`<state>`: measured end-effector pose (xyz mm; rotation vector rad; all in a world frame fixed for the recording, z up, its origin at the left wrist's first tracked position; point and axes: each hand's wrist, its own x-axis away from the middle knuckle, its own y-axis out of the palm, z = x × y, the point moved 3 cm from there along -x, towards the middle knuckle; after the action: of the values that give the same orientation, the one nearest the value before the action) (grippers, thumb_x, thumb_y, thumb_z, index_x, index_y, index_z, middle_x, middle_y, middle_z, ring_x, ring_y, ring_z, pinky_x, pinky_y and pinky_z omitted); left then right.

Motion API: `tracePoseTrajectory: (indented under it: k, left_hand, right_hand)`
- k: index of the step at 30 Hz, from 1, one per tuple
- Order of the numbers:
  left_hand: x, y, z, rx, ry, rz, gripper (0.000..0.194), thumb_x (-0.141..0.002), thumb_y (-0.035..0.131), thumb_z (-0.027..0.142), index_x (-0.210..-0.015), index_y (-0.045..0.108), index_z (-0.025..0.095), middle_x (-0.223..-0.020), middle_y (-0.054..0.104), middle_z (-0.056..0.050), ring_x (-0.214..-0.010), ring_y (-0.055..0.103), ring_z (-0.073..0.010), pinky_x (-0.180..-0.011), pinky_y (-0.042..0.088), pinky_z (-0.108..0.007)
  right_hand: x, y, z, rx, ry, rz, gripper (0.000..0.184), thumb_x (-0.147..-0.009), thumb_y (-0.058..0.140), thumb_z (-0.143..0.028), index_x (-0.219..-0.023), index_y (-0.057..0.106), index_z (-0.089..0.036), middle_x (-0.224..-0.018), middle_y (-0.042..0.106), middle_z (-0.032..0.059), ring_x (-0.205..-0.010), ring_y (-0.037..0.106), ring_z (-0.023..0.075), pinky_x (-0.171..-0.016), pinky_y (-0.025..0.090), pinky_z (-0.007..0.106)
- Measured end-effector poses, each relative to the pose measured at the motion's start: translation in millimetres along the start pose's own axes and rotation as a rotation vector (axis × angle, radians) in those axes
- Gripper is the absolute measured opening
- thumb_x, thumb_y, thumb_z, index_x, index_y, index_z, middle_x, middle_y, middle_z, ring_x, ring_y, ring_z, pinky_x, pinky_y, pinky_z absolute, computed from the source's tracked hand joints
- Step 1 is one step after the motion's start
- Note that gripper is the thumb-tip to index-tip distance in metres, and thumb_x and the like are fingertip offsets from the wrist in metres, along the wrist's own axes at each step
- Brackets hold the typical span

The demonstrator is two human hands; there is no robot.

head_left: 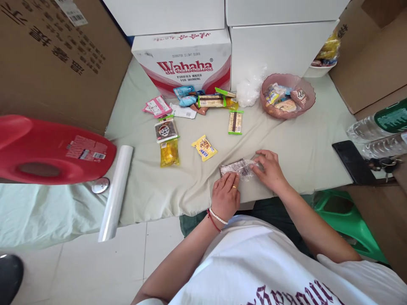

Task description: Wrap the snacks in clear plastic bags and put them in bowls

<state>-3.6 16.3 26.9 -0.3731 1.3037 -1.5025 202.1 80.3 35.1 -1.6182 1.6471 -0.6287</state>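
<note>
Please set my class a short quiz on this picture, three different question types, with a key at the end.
1. True or false: the left hand wears a ring, with a white beaded bracelet at its wrist.
2. Multiple choice: what colour is the bowl that holds the packets?
A) green
B) pink
C) black
3. Short answer: what are the fingers of the right hand touching?

Key:
1. True.
2. B.
3. Clear wrapping around a dark item.
</note>
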Motion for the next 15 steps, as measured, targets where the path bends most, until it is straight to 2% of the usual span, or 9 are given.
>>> tracePoseTrajectory:
  k: [3, 6, 9, 12, 15]
  left_hand:
    - [3.2, 2.9, -3.1, 0.019, 0.000, -0.014, 0.059, -0.089, 0.053, 0.011, -0.148, 0.055, 0.019, -0.140, 0.068, -0.012, -0.134, 0.060, -0.0284, -0.106, 0.046, -0.045]
    - [3.8, 4.6, -3.6, 0.037, -0.012, -0.024, 0.059, -0.089, 0.053, 0.012, -0.147, 0.056, 0.020, -0.140, 0.068, -0.012, -0.133, 0.060, -0.0282, -0.105, 0.047, -0.046]
    - [1.9, 2.7, -1.8, 0.046, -0.016, -0.003, 0.054, -0.087, 0.054, 0.012, -0.140, 0.061, 0.018, -0.139, 0.068, -0.014, -0.133, 0.061, -0.0292, -0.107, 0.046, -0.048]
    - [3.3, -3.7, -5.5, 0.130, -0.048, -0.009, 0.051, -0.085, 0.056, 0.011, -0.135, 0.064, 0.018, -0.141, 0.067, -0.015, -0.137, 0.058, -0.0298, -0.118, 0.038, -0.055]
    - [14.3, -17.3, -19.8, 0.264, -0.077, 0.031, 0.047, -0.086, 0.053, 0.011, -0.130, 0.066, 0.022, -0.135, 0.070, -0.011, -0.137, 0.059, -0.0271, -0.121, 0.036, -0.057]
  right_hand:
    - [-4.4, -4.9, -14.6, -0.130, 0.028, -0.068, 0.014, -0.094, 0.060, -0.034, -0.094, 0.063, -0.021, -0.106, 0.066, 0.0096, -0.095, 0.062, 0.0243, -0.087, 0.051, 0.038]
    - [-8.6, -4.1, -42.8, -0.099, 0.018, -0.155, 0.012, -0.097, 0.057, -0.032, -0.092, 0.061, -0.022, -0.084, 0.064, 0.0024, -0.077, 0.060, 0.0195, -0.072, 0.047, 0.030]
    - [-10.8, 12.5, -74.0, 0.052, -0.052, -0.228, 0.012, -0.100, 0.052, -0.026, -0.098, 0.063, -0.021, -0.094, 0.066, 0.0050, -0.083, 0.061, 0.0197, -0.072, 0.044, 0.029]
    - [-8.8, 36.1, -93.2, 0.181, -0.077, -0.308, 0.022, -0.105, 0.043, -0.023, -0.103, 0.064, -0.018, -0.102, 0.063, 0.0093, -0.084, 0.060, 0.0210, -0.073, 0.044, 0.031]
    - [-1.2, 50.1, -101.0, 0.203, -0.160, -0.255, 0.029, -0.108, 0.040, -0.031, -0.112, 0.063, -0.015, -0.106, 0.060, 0.0133, -0.094, 0.057, 0.0258, -0.081, 0.047, 0.036]
